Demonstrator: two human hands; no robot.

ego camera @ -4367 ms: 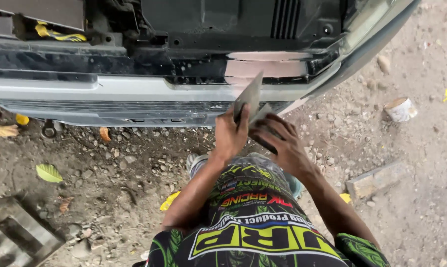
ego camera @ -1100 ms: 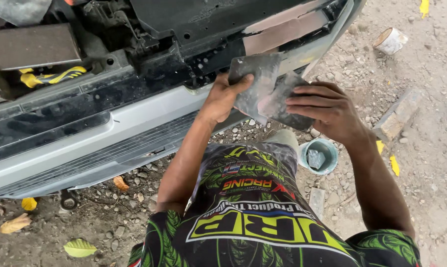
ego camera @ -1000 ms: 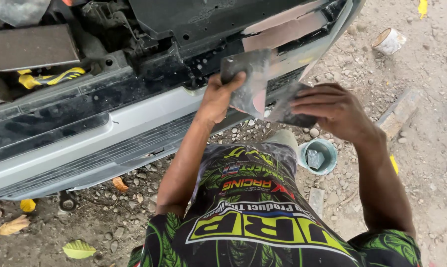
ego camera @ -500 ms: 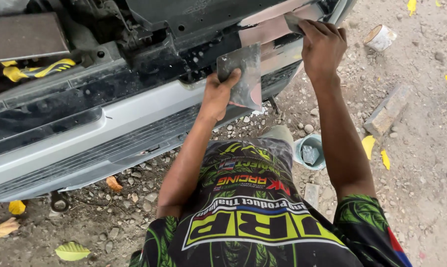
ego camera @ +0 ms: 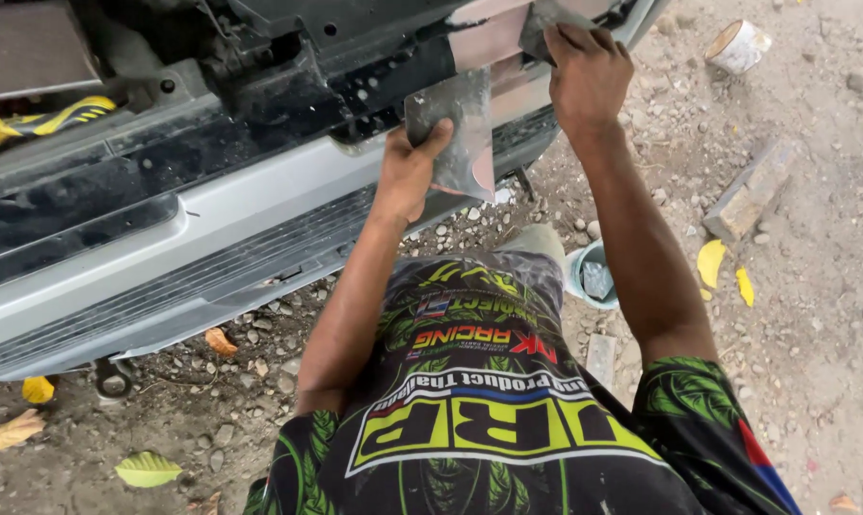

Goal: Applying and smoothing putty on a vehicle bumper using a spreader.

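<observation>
Hands have parted: right hand [ego camera: 584,72] has risen to one o'clock, pressing a spreader on the pink filler patch [ego camera: 489,38]; left hand [ego camera: 408,172] grips the grey mixing board [ego camera: 455,129], so spreading has begun.

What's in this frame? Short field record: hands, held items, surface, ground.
left hand: grips a flat grey board, tilted, smeared with filler
right hand: presses a grey spreader onto the pinkish filler patch
surface: silver car bumper, dark open front above
ground: gravel; small teal tub by the knee, tin can, wood block, yellow leaves
</observation>
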